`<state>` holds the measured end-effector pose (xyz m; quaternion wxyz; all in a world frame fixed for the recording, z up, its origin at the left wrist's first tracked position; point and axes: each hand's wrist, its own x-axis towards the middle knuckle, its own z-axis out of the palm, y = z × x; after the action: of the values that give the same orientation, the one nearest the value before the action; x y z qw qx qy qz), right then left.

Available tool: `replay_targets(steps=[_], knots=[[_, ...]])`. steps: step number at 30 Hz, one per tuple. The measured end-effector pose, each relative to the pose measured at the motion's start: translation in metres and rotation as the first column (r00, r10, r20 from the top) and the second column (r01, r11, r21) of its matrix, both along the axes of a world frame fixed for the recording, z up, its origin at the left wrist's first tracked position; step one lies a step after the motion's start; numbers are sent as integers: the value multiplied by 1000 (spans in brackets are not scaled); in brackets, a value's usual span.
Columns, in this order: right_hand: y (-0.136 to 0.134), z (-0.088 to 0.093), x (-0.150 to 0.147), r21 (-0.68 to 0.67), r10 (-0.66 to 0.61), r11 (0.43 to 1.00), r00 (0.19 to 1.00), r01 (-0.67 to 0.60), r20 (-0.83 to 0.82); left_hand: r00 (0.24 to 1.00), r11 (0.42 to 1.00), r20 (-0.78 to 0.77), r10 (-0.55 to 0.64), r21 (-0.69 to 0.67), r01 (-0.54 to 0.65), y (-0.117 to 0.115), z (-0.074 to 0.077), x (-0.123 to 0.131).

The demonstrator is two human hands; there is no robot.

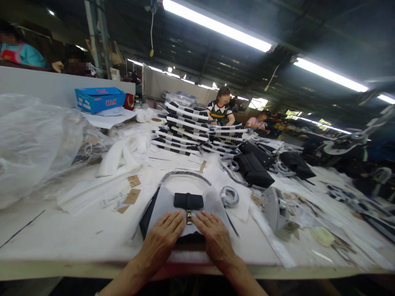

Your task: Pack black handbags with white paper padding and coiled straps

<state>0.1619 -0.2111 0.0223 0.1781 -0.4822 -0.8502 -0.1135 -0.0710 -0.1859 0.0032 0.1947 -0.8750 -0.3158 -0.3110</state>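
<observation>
Handbag [188, 201] between tags [132, 196] and coil [236, 198]

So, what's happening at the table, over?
Left hand, right hand: both on the bag, either side of its clasp. Wrapped coil to the right, clear of the hands.

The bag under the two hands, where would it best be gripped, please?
Probably by the middle of its handle, from above at the far side: the loop arches beyond the bag, clear of the left hand and right hand.
</observation>
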Motion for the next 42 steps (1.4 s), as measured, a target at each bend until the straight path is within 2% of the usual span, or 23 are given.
replay_targets(steps=[4,9,18,24,30,37,42], knots=[[1,0,-2,-5,-6,1000,1000,6,18,1000,993,7,-30,110,29,-1,8,-2],[6,-9,-3,34,-24,999,1000,24,0,992,981,-100,-76,170,93,7,3,-9],[1,-6,-3,-38,-16,999,999,15,-39,987,988,-134,-87,115,103,10,2,-10],[0,-1,-3,-17,-22,1000,999,21,-29,988,990,-108,-113,68,121,11,5,-3],[-2,3,-4,15,-31,999,999,31,-12,996,992,-70,-62,102,69,12,8,10],[-2,-3,-4,54,-11,998,997,16,-77,990,990,-104,-90,95,100,8,8,2],[-2,-11,-4,109,-4,994,991,19,-135,997,996,0,-71,45,71,-5,10,4]])
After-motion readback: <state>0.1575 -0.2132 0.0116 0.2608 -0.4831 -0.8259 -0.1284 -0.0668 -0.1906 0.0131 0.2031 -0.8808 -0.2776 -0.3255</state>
